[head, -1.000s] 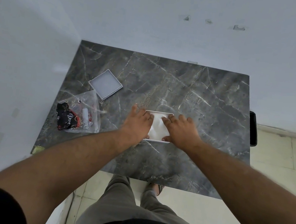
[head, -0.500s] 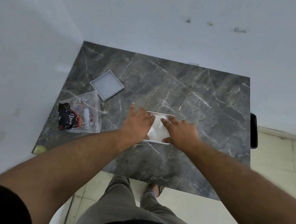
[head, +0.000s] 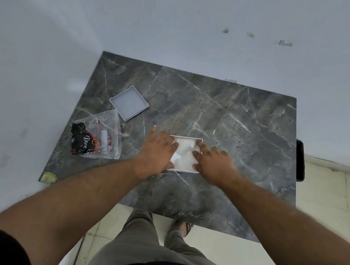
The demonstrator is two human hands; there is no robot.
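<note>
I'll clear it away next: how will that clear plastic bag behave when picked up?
Probably floppy: the plastic bag lies wrinkled and flat on the table. Likely light, as only small packets show inside. They may shift when lifted.

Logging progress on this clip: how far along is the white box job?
Done: the lid is off and lies apart from the white box on the table, and white paper sits inside the box. In hand: the left hand and right hand press that paper down with flat fingers. Remaining, probably: the clear bag beside the lid lies untouched, and the lid is not yet on.
</note>
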